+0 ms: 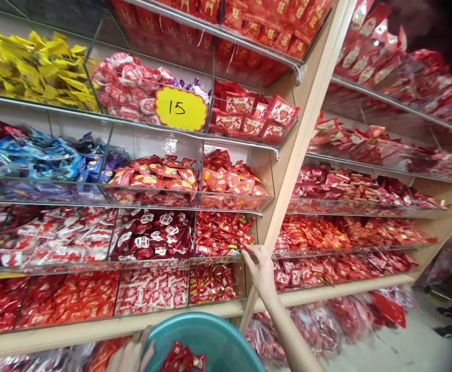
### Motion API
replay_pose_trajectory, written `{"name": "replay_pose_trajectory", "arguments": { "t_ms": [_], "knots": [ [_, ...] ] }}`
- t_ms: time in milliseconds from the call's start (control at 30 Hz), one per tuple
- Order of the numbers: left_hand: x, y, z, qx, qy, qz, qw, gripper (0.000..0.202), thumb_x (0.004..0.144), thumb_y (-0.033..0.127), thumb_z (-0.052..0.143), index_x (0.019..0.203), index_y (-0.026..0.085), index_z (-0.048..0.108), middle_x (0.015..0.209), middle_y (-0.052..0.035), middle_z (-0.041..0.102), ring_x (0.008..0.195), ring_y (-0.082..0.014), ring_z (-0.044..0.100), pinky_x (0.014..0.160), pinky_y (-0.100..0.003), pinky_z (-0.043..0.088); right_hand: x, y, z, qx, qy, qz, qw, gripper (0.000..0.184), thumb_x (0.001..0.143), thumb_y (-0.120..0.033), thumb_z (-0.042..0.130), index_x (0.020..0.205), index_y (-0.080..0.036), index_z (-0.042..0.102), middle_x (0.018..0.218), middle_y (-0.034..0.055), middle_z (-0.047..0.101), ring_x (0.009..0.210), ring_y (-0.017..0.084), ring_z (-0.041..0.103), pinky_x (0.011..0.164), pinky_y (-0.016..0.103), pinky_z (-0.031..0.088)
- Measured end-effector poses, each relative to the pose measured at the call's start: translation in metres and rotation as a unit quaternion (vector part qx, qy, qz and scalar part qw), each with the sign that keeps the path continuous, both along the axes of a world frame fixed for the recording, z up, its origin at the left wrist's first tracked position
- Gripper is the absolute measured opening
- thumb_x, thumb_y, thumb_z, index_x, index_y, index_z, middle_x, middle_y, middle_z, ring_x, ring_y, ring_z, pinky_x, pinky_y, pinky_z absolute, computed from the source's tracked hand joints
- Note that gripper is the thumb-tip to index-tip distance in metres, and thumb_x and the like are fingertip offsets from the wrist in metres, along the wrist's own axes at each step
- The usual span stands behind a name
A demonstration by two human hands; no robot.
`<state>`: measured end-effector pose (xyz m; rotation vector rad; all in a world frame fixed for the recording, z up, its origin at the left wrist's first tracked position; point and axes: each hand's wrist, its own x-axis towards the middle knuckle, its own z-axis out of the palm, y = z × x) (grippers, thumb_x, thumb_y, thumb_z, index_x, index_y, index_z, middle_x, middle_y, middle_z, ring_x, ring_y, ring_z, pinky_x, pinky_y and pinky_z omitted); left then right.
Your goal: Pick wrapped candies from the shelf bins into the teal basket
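My right hand (260, 268) reaches up to the right end of a clear shelf bin of small red wrapped candies (221, 233). Its fingertips pinch at a red wrapper by the bin's front edge. My left hand (131, 354) grips the rim of a teal plastic basket (210, 336) at the bottom of the view. A few red candy packets (183, 359) lie inside the basket.
Tiered clear bins hold wrapped sweets: yellow packets (32, 70) top left, blue ones (35, 155) below, red and white ones elsewhere. A yellow price tag marked 15 (181, 107) hangs on an upper bin. A wooden upright (291, 155) separates a second shelf unit on the right.
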<state>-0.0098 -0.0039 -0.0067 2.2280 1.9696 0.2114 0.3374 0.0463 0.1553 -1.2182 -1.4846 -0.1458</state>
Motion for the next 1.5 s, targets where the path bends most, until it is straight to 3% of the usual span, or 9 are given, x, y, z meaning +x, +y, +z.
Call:
{"name": "replay_pose_trajectory", "arguments": {
  "t_ms": [233, 400, 600, 767, 867, 967, 1100, 1233, 1500],
  "knots": [
    [-0.001, -0.005, 0.005, 0.003, 0.002, 0.008, 1.0, 0.052, 0.091, 0.031, 0.021, 0.135, 0.018, 0.045, 0.139, -0.0112, 0.053, 0.109, -0.0251, 0.064, 0.088, -0.041, 0.054, -0.016, -0.011, 0.014, 0.01, 0.172, -0.003, 0.985, 0.033, 0.084, -0.048, 0.053, 0.085, -0.016, 0.061, 0.078, 0.0024, 0.055, 0.064, 0.014, 0.049, 0.061, 0.028, 0.042],
    [0.0, -0.009, 0.01, 0.016, 0.0, 0.02, 1.0, 0.051, 0.09, 0.03, 0.023, 0.132, 0.015, 0.047, 0.132, -0.0137, 0.059, 0.109, -0.0245, 0.064, 0.09, -0.04, 0.053, -0.061, -0.035, -0.002, -0.036, 0.203, 0.07, 0.976, 0.027, 0.088, -0.043, 0.049, 0.085, -0.018, 0.059, 0.084, 0.0036, 0.058, 0.076, 0.016, 0.053, 0.069, 0.028, 0.044],
    [0.003, -0.015, 0.02, 0.015, 0.013, 0.023, 1.0, 0.049, 0.091, 0.033, 0.025, 0.13, 0.016, 0.05, 0.129, -0.0147, 0.06, 0.106, -0.0251, 0.065, 0.088, -0.039, 0.053, -0.122, -0.049, -0.064, -0.185, 0.137, 0.208, 0.951, 0.026, 0.087, -0.039, 0.05, 0.073, -0.019, 0.057, 0.074, 0.0002, 0.052, 0.068, 0.013, 0.047, 0.061, 0.024, 0.04],
    [0.002, -0.017, 0.024, 0.028, 0.024, 0.036, 0.999, 0.049, 0.091, 0.035, 0.026, 0.131, 0.018, 0.05, 0.122, -0.014, 0.064, 0.104, -0.0257, 0.065, 0.086, -0.04, 0.053, -0.133, -0.051, -0.132, -0.385, 0.136, 0.323, 0.854, 0.031, 0.081, -0.046, 0.055, 0.067, -0.018, 0.056, 0.062, -0.003, 0.049, 0.058, 0.011, 0.044, 0.056, 0.024, 0.037],
    [0.002, -0.017, 0.029, 0.04, 0.018, 0.034, 0.998, 0.049, 0.091, 0.036, 0.027, 0.13, 0.019, 0.05, 0.121, -0.0136, 0.065, 0.104, -0.0242, 0.064, 0.087, -0.038, 0.051, -0.135, -0.053, -0.166, -0.461, 0.194, 0.321, 0.805, 0.036, 0.075, -0.053, 0.058, 0.069, -0.018, 0.055, 0.056, -0.0035, 0.05, 0.053, 0.012, 0.046, 0.052, 0.024, 0.036],
    [0.003, -0.018, 0.036, 0.038, 0.021, 0.039, 0.998, 0.049, 0.091, 0.036, 0.027, 0.131, 0.019, 0.05, 0.121, -0.0135, 0.065, 0.105, -0.0238, 0.064, 0.089, -0.037, 0.05, -0.139, -0.054, -0.185, -0.498, 0.262, 0.297, 0.771, 0.043, 0.063, -0.057, 0.067, 0.079, -0.019, 0.054, 0.054, -0.0049, 0.053, 0.05, 0.012, 0.049, 0.05, 0.025, 0.036],
    [0.004, -0.019, 0.04, 0.031, 0.027, 0.039, 0.998, 0.05, 0.091, 0.036, 0.025, 0.131, 0.018, 0.049, 0.123, -0.0133, 0.064, 0.106, -0.0249, 0.063, 0.09, -0.038, 0.05, -0.143, -0.054, -0.191, -0.519, 0.313, 0.29, 0.74, 0.047, 0.058, -0.055, 0.07, 0.082, -0.02, 0.049, 0.057, -0.0034, 0.059, 0.048, 0.012, 0.052, 0.049, 0.024, 0.037],
    [0.004, -0.019, 0.039, 0.036, 0.029, 0.038, 0.998, 0.05, 0.091, 0.036, 0.026, 0.131, 0.018, 0.049, 0.122, -0.0134, 0.065, 0.107, -0.0246, 0.063, 0.09, -0.038, 0.05, -0.136, -0.055, -0.179, -0.545, 0.317, 0.281, 0.724, 0.043, 0.057, -0.051, 0.07, 0.079, -0.019, 0.05, 0.059, -0.0018, 0.062, 0.048, 0.011, 0.054, 0.048, 0.023, 0.037],
    [0.002, -0.017, 0.031, 0.044, 0.026, 0.033, 0.998, 0.051, 0.091, 0.037, 0.026, 0.131, 0.016, 0.05, 0.123, -0.0144, 0.064, 0.108, -0.0249, 0.062, 0.091, -0.038, 0.049, -0.095, -0.062, -0.154, -0.656, 0.169, 0.329, 0.658, 0.025, 0.059, -0.036, 0.071, 0.071, -0.02, 0.057, 0.052, -0.004, 0.061, 0.041, 0.01, 0.051, 0.039, 0.02, 0.036]
  ]
}}
